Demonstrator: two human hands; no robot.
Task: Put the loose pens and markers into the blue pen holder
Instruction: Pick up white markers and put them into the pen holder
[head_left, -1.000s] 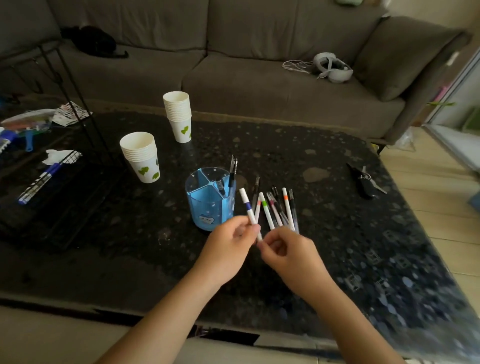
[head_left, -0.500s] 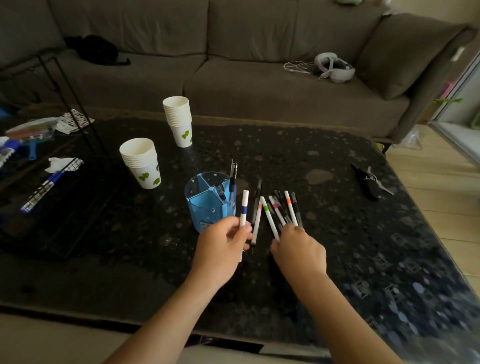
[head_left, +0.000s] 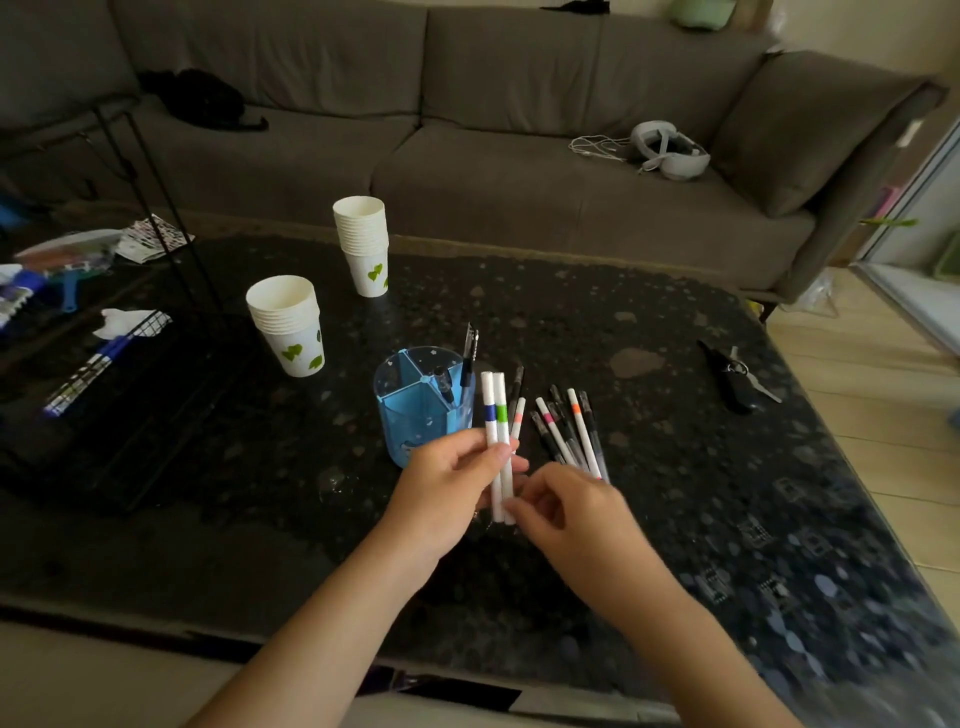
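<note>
The left hand (head_left: 447, 488) grips two white markers (head_left: 497, 441) upright just right of the blue holder (head_left: 423, 408); the right hand (head_left: 566, 512) pinches their lower ends; loose pens (head_left: 569, 428) lie on the table (head_left: 675, 467) beside it.
</note>
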